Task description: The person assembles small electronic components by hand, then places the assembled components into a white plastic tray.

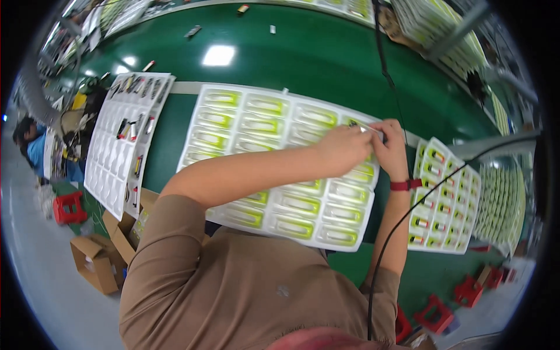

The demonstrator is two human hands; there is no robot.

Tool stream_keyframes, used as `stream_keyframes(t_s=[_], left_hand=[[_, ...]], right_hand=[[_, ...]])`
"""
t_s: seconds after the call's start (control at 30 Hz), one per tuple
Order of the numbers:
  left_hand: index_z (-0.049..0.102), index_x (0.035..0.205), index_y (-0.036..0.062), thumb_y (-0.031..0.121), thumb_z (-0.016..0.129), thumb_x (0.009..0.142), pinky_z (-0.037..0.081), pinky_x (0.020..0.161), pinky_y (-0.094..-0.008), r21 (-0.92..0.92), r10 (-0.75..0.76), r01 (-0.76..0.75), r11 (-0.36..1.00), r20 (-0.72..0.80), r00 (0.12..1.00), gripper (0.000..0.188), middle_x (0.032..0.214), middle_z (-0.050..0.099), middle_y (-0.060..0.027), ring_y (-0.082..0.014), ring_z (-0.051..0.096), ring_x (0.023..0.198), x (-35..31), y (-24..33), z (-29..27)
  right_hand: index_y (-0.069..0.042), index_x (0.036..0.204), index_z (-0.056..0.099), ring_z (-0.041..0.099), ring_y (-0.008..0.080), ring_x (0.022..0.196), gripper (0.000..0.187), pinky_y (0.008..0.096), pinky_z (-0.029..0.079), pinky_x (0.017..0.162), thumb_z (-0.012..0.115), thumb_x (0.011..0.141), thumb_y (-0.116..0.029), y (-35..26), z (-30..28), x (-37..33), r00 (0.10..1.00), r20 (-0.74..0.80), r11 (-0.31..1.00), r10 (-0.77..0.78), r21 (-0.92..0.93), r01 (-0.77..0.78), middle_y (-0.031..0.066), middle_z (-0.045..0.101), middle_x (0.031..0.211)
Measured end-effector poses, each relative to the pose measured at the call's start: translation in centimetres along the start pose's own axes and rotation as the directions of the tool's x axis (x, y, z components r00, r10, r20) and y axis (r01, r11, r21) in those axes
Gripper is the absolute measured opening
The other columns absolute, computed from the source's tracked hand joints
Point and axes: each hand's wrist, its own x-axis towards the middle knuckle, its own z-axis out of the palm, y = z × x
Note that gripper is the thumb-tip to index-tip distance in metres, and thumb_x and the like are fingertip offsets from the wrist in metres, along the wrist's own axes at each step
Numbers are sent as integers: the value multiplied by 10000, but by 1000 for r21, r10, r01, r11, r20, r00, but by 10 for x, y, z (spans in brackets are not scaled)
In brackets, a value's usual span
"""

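Note:
A large white tray (224, 211) lies in front of me, its rows of compartments each holding a clear plastic blister shell over a yellow-green card. My left forearm reaches across it. Near the tray's far right corner, my left hand (345, 153) is closed, fingertips pinched together. My right hand (389, 150), with a red band at its wrist, meets it there with its fingers bent and closed. A small, dark and shiny piece shows between the fingertips; I cannot make out its kind.
At left stands a tilted white tray (108, 154) with several small dark and red items. Another white tray (443, 201) at right holds yellow-green cards with red-and-black pieces. Beyond runs a green belt (303, 55) with a few small items. A black cable (434, 189) hangs across the right side.

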Motion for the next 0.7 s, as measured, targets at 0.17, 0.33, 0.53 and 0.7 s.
stream_keyframes(t_s=[0.17, 0.33, 0.53, 0.7], left_hand=[[649, 988, 25, 83, 614, 895, 533, 779, -386, -362, -168, 176, 915, 52, 984, 114, 927, 634, -93, -251, 632, 844, -12, -10, -35], [607, 1146, 40, 106, 599, 952, 478, 690, -265, -939, -352, 341, 55, 301, 886, 205, 900, 618, -15, -116, 563, 738, -74, -53, -105], [412, 1471, 133, 82, 574, 949, 452, 627, -228, -862, -459, 174, -476, 412, 787, 549, 885, 604, -1, -84, 544, 678, -147, -72, -144], [418, 1435, 172, 49, 526, 950, 495, 600, -233, -802, -507, 310, -510, 572, 645, 512, 883, 615, -14, -102, 602, 653, -174, -79, -153]], right_hand=[[-36, 1027, 684, 605, 240, 935, 179, 329, 487, 819, 702, 854, -79, -14, 9, 35, 999, -29, 992, 33, 127, -29, 109, 609, 1023], [-25, 1019, 666, 621, 341, 1005, 196, 409, 502, 885, 706, 855, -123, -64, 39, 121, 944, 121, 916, -307, -233, 328, 154, 645, 1045], [-56, 1307, 579, 574, 383, 1212, 442, 431, 477, 1038, 653, 873, -94, -72, 197, 303, 836, 391, 885, -386, -100, 455, 203, 596, 1295], [-109, 1453, 484, 486, 343, 1363, 613, 418, 439, 1123, 570, 858, 11, -72, 296, 420, 833, 339, 821, -437, -227, 523, 143, 437, 1542]])
